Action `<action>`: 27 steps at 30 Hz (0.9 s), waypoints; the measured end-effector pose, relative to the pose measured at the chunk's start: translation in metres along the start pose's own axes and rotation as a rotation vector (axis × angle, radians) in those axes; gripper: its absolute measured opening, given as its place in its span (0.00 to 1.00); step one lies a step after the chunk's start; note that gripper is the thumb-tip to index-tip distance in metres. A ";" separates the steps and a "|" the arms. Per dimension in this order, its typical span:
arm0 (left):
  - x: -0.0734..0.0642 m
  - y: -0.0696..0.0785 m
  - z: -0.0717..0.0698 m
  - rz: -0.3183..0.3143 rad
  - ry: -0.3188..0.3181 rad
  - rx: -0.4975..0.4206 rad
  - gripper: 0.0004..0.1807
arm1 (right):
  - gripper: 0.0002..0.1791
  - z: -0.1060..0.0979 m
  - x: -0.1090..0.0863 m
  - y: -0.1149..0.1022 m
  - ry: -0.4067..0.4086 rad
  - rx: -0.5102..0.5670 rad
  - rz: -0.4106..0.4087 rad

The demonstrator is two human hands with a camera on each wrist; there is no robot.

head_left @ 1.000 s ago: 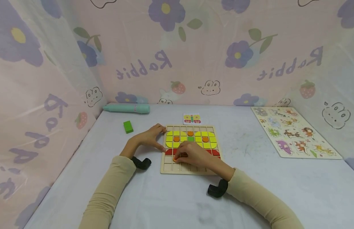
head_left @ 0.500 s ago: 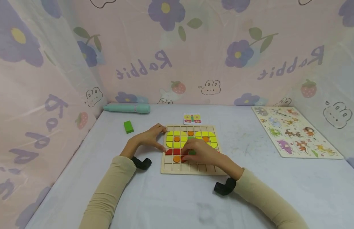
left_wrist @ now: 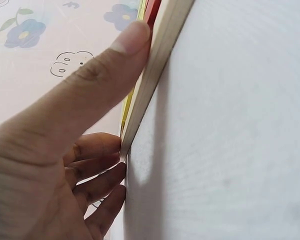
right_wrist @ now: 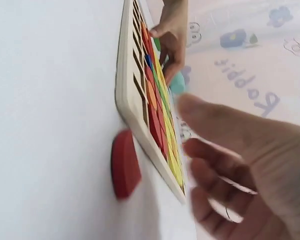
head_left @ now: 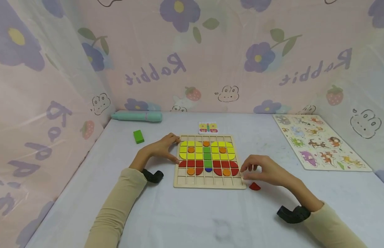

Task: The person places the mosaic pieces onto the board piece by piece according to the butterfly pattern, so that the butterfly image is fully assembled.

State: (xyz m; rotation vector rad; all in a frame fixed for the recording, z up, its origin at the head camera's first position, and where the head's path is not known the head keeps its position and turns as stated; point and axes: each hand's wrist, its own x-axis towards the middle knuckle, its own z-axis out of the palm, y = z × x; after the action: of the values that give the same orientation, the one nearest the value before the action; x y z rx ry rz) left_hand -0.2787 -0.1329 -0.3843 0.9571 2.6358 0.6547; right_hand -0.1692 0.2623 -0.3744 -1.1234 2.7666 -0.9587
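A square wooden grid board (head_left: 196,182) bears yellow, red, green, orange and blue pieces laid out like a butterfly. Along the board's left edge rests my left hand (head_left: 159,148), its thumb and fingers spread apart; the left wrist view has the thumb (left_wrist: 90,82) against the edge. My right hand (head_left: 266,169) hovers by the right edge, fingers loosely bent and nothing between them. Below it a loose red quarter-circle piece (head_left: 255,186) lies on the cloth, also visible as a red block (right_wrist: 125,165) next to the board's corner in the right wrist view.
Behind the board lies a small pattern card (head_left: 208,128) with a butterfly. A green block (head_left: 138,136) and a teal marker-shaped object (head_left: 137,116) are at the back left. An animal puzzle board (head_left: 322,143) lies to the right.
From over the board's lower left, my right hand has moved right, past the right edge. A red piece now shows beside the lower-left orange circle. The left hand has stayed put.
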 end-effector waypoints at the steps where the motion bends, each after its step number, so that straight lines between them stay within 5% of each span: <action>1: 0.000 0.000 0.000 0.003 0.001 0.000 0.49 | 0.12 -0.002 -0.006 0.002 -0.031 0.011 0.012; 9: -0.001 0.000 -0.001 0.008 0.004 0.005 0.49 | 0.12 -0.004 -0.026 0.006 -0.217 0.072 -0.003; 21: -0.002 0.000 0.000 0.016 0.008 0.000 0.48 | 0.12 -0.012 -0.032 0.003 -0.256 0.075 0.017; 27: -0.002 0.000 0.000 0.014 0.007 0.000 0.48 | 0.12 -0.009 -0.024 0.002 -0.202 0.038 0.010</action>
State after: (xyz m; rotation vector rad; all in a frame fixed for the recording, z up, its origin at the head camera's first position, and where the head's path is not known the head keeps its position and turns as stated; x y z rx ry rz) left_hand -0.2776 -0.1342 -0.3842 0.9760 2.6372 0.6620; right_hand -0.1545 0.2838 -0.3738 -1.1318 2.5813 -0.8411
